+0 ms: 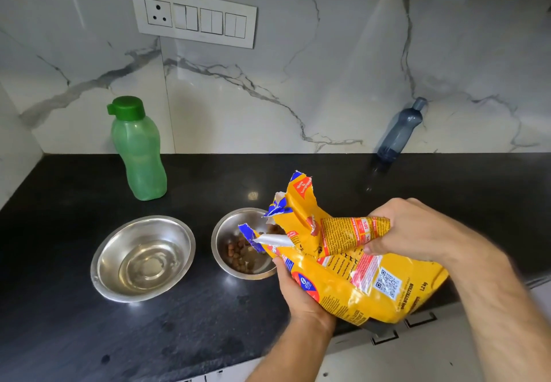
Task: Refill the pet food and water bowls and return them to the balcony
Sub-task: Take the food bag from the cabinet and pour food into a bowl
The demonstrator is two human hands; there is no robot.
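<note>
A yellow pet food bag (351,274) is tilted with its torn mouth over a small steel bowl (226,232) on the black counter. Brown kibble (238,255) lies in that bowl. My left hand (298,295) grips the bag from underneath near its mouth. My right hand (417,229) clutches the bag's crumpled upper side. A larger steel bowl (143,258) holding clear water stands to the left of the small one. A green bottle (138,149) with a green cap stands upright behind the bowls.
The black counter (74,337) ends at a marble wall with a switch panel (193,16). A dark blue bottle (398,132) stands at the back right against the wall. White drawer fronts (417,357) lie below the counter's front edge.
</note>
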